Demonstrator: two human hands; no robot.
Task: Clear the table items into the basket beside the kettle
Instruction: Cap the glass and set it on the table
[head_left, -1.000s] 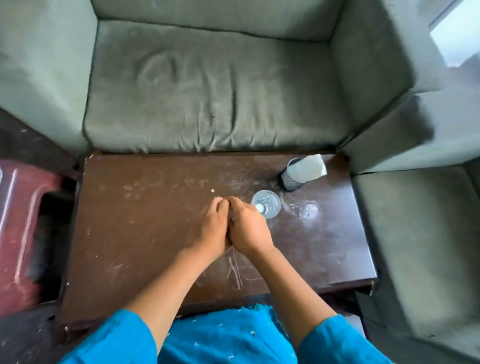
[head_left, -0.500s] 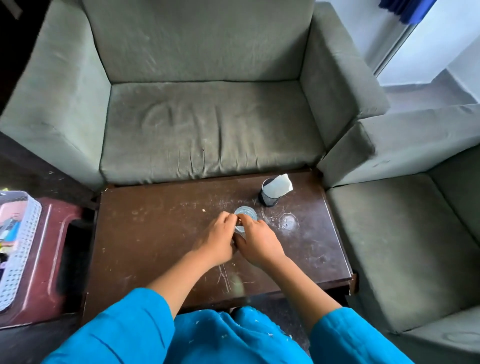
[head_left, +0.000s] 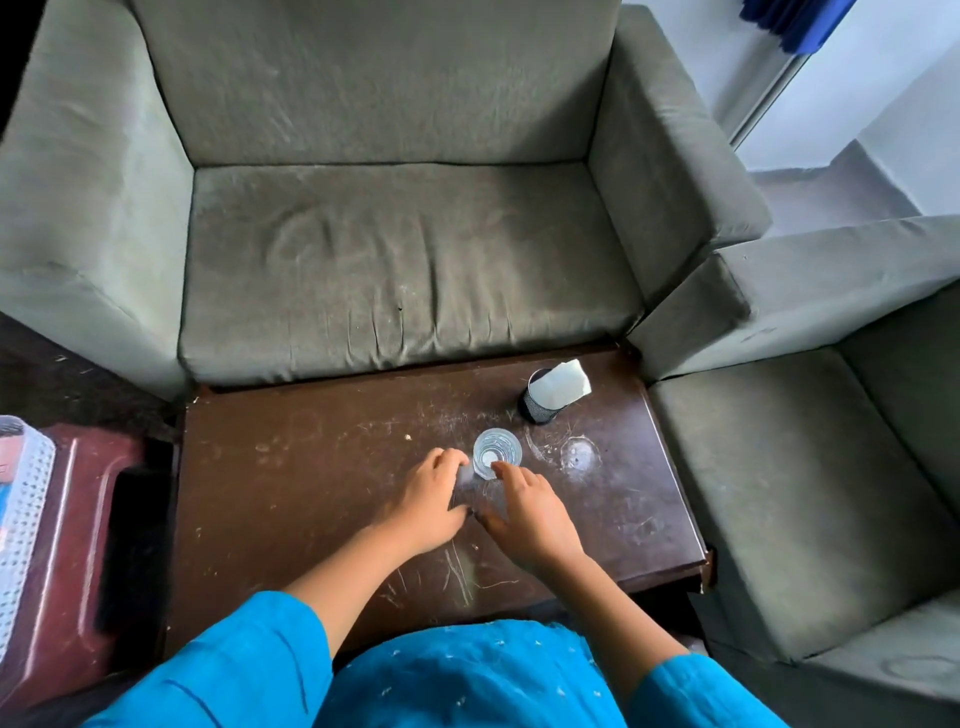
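Observation:
A clear drinking glass (head_left: 497, 453) stands upright near the middle of the dark brown table (head_left: 291, 493), and its see-through body shows between my hands. My left hand (head_left: 428, 501) curls against its left side. My right hand (head_left: 532, 514) presses its right side, with the forefinger at the rim. Behind the glass, a black mesh cup (head_left: 537, 408) holds a white folded tissue (head_left: 563, 382). At the far left edge I see part of a white perforated basket (head_left: 23, 525) with things inside. No kettle is in view.
The basket sits on a dark red plastic stool (head_left: 78, 545) left of the table. A grey-green sofa (head_left: 405, 270) runs behind the table and a second one (head_left: 810, 467) stands to its right. A round water mark (head_left: 576, 456) lies right of the glass.
My hands, pressed together left of the glass, have moved onto it and parted around its sides. My head has risen and the view has widened, so the basket and stool show.

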